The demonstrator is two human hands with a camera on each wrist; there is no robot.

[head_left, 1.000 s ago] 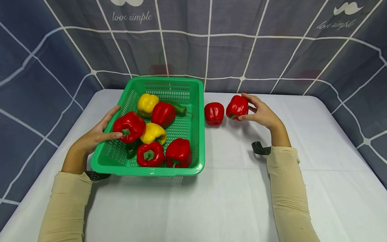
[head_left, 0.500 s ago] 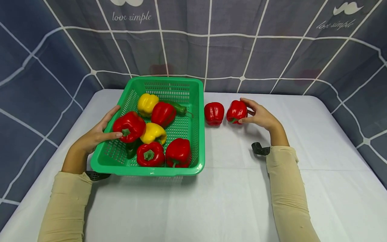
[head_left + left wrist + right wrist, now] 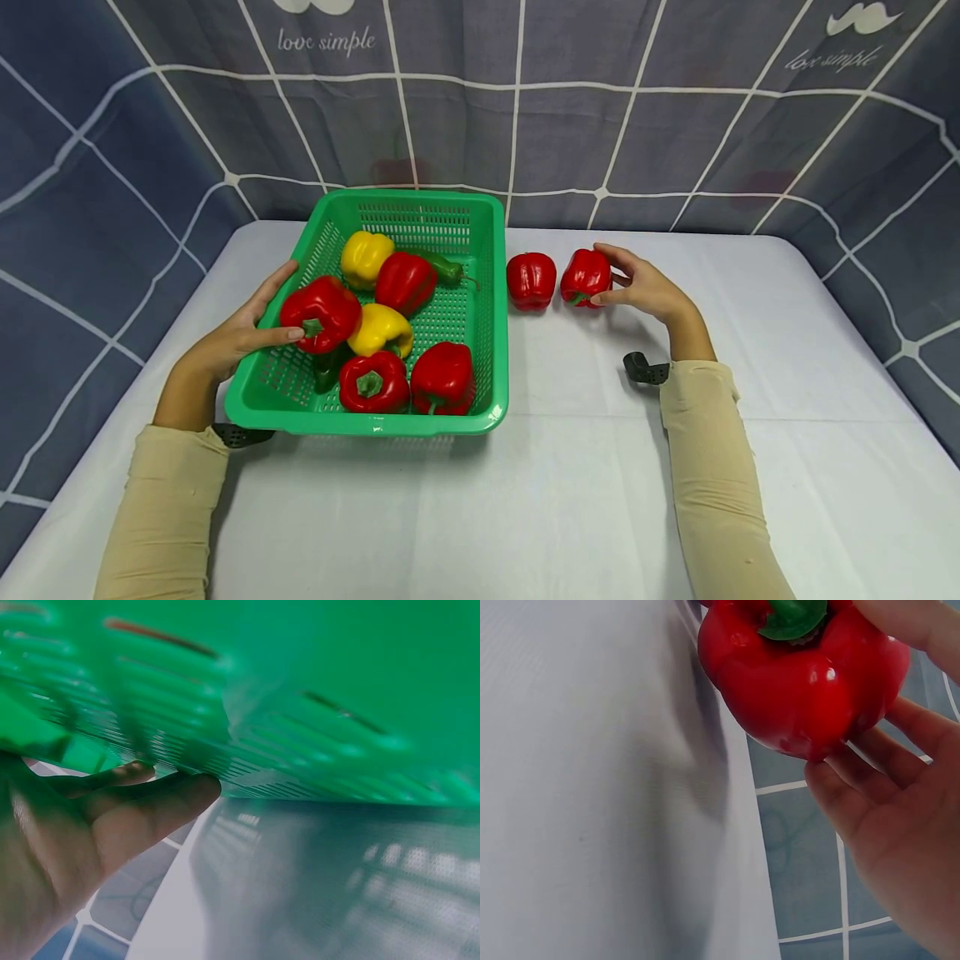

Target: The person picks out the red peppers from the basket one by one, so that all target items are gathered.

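Green plastic basket [image 3: 367,425], loaded with peppers [image 3: 406,283], sits at the left of a white-covered table [image 3: 540,500], held at its side by a person's left hand [image 3: 232,335]. The fingers lie along the outer wall and the thumb [image 3: 276,337] reaches over the rim, a clasp that appears meant to keep it still; whether the thumb presses the large pepper [image 3: 326,310] there is unclear.

Across the table, near the back edge, the right hand [image 3: 651,287] grasps the outer pepper [image 3: 587,277], thumb to the front by the stem [image 3: 795,616], fingertips behind. Taking it from the right makes sense, since the inner pepper [image 3: 532,282] stands just beside it on the left, next to the basket. That neighbour is untouched, both lined up outside the basket wall.

A second earlier, the outer pepper was held higher; now it has come down beside its neighbour, apparently resting on the cloth, the right hand lowered with it. The left hand, basket and load look unchanged.
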